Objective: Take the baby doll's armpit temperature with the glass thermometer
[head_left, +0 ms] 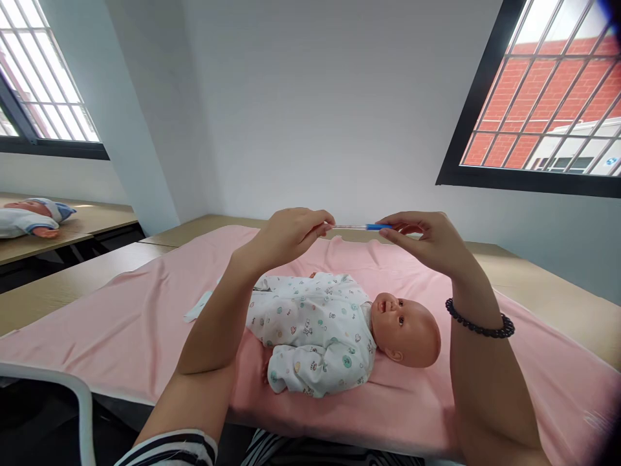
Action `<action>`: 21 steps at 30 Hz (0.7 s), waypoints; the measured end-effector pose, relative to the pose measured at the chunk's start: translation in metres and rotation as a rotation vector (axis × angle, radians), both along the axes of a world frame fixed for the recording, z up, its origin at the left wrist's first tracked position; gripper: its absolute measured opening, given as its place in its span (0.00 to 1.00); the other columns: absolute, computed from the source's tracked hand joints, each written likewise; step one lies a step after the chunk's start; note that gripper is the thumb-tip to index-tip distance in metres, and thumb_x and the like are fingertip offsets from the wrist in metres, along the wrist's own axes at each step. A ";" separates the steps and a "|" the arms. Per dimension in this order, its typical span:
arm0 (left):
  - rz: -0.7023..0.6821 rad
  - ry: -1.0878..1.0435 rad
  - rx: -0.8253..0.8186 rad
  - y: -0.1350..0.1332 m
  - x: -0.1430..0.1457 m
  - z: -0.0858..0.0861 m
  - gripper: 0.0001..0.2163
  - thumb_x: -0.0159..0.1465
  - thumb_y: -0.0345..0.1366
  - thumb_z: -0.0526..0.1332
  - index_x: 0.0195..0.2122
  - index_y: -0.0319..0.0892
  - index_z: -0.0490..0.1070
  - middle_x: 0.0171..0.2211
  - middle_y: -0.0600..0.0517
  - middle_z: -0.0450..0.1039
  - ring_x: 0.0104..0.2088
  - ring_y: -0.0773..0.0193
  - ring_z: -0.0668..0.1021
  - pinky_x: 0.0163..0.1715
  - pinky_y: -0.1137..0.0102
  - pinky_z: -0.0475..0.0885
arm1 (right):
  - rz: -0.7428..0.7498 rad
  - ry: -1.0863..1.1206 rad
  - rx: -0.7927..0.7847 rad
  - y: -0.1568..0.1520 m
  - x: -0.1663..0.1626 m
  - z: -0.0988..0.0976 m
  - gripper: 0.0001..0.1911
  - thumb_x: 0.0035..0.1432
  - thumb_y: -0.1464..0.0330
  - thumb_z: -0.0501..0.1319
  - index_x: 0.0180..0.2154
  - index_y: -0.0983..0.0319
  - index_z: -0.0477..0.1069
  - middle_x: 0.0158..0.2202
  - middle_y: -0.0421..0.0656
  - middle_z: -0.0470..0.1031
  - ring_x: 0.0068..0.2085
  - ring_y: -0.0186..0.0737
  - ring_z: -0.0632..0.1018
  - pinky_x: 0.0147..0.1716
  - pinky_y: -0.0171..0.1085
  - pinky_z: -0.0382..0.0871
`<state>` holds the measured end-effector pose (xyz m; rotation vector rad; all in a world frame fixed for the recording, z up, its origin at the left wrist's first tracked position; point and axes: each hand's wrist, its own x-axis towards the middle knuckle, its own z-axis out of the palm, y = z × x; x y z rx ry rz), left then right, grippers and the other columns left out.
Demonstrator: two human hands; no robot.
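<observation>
A slim glass thermometer [352, 227] with a blue end is held level at about eye height, stretched between both hands. The fingertips of my left hand [294, 237] pinch its clear end. At the blue end, the thumb and fingers of my right hand [427, 239] are closed on it. Below the hands, a baby doll [315, 323] in a white patterned outfit lies on its back, head to the right. My left forearm hides part of its legs. Neither hand touches the doll.
A pink sheet [160, 310] covers much of the wooden table [504, 265]. Another doll [33, 217] lies on a table at the far left. A white curved metal frame [72, 388] stands at the lower left. Behind are a wall and barred windows [548, 97].
</observation>
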<state>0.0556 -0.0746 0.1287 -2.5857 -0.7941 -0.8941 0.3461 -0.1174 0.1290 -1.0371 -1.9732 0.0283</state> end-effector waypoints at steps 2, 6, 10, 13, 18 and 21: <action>0.002 -0.009 -0.008 0.001 0.000 0.000 0.14 0.75 0.38 0.47 0.50 0.45 0.73 0.39 0.51 0.81 0.40 0.60 0.80 0.39 0.67 0.70 | 0.001 0.000 -0.003 0.001 0.000 -0.001 0.16 0.63 0.55 0.64 0.42 0.58 0.83 0.39 0.44 0.84 0.37 0.44 0.82 0.39 0.43 0.78; 0.014 -0.012 -0.027 0.001 0.001 0.000 0.15 0.75 0.39 0.47 0.49 0.45 0.73 0.39 0.51 0.81 0.40 0.59 0.80 0.40 0.67 0.71 | 0.012 0.004 -0.017 0.003 0.000 -0.003 0.16 0.63 0.55 0.64 0.41 0.59 0.83 0.38 0.45 0.84 0.37 0.45 0.82 0.37 0.42 0.77; 0.017 -0.006 -0.037 0.001 0.001 0.000 0.15 0.75 0.39 0.47 0.50 0.45 0.73 0.39 0.51 0.81 0.40 0.59 0.80 0.40 0.67 0.71 | -0.001 0.023 -0.018 0.005 0.001 -0.002 0.15 0.62 0.56 0.65 0.40 0.59 0.82 0.36 0.45 0.83 0.37 0.45 0.82 0.38 0.42 0.76; 0.028 -0.018 -0.022 0.001 -0.001 0.001 0.15 0.75 0.40 0.48 0.50 0.46 0.73 0.39 0.51 0.81 0.38 0.60 0.80 0.38 0.67 0.70 | -0.030 0.061 -0.036 0.008 0.008 -0.001 0.15 0.61 0.55 0.65 0.40 0.59 0.82 0.36 0.44 0.83 0.38 0.44 0.82 0.39 0.42 0.76; 0.059 -0.085 -0.007 0.001 -0.011 0.004 0.14 0.74 0.44 0.51 0.48 0.47 0.75 0.38 0.51 0.81 0.36 0.61 0.79 0.33 0.69 0.68 | -0.207 0.031 -0.106 0.027 0.041 -0.005 0.14 0.59 0.56 0.66 0.39 0.57 0.83 0.33 0.43 0.82 0.35 0.43 0.80 0.33 0.40 0.71; 0.076 -0.129 0.007 0.001 -0.016 0.006 0.14 0.73 0.47 0.53 0.46 0.47 0.75 0.36 0.52 0.80 0.34 0.62 0.79 0.31 0.70 0.68 | -0.347 -0.047 -0.152 0.051 0.071 -0.017 0.12 0.57 0.58 0.65 0.36 0.58 0.82 0.32 0.43 0.82 0.36 0.44 0.80 0.36 0.40 0.70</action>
